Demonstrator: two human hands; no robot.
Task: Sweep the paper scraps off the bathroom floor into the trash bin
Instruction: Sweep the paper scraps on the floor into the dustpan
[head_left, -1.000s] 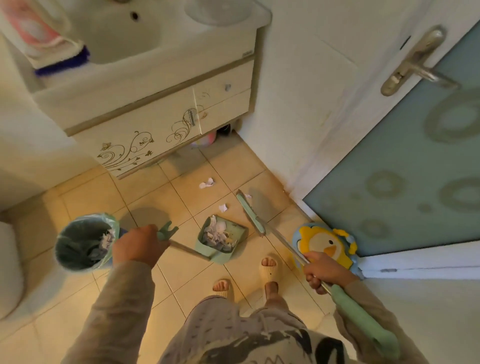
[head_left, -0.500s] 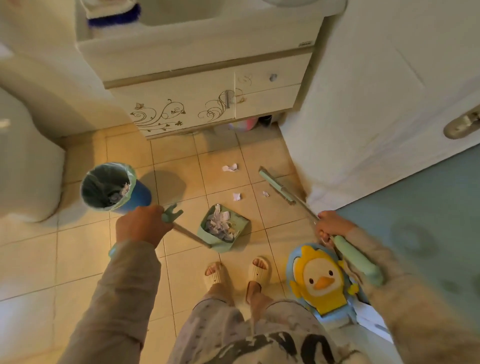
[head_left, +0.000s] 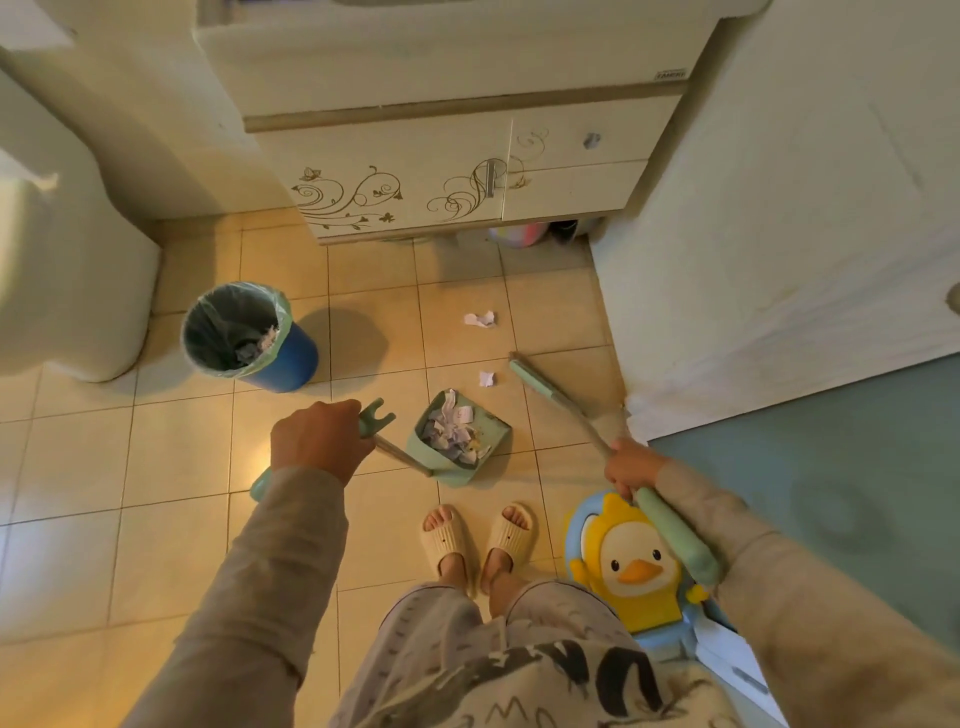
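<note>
My left hand (head_left: 317, 440) is closed around the handle of a green dustpan (head_left: 492, 431), which rests on the tiled floor and holds a heap of paper scraps (head_left: 451, 430). My right hand (head_left: 631, 467) grips the shaft of a green broom, and its head (head_left: 535, 378) lies on the floor to the right of the pan. Two loose scraps lie beyond the pan: a larger one (head_left: 480, 319) and a small one (head_left: 487, 378). The blue trash bin (head_left: 291, 358), lined with a green bag, stands to the left with some paper inside.
A white vanity cabinet (head_left: 447, 171) with swirl decals fills the far side. A toilet (head_left: 62, 270) stands left of the bin. A wall and door (head_left: 810, 218) close off the right. A yellow duck stool (head_left: 631, 571) sits by my slippered feet (head_left: 478, 535).
The view has swung left and down, bringing the bin and toilet further in. The dustpan and broom head stay in about the same spots on the floor; both hands keep their grips.
</note>
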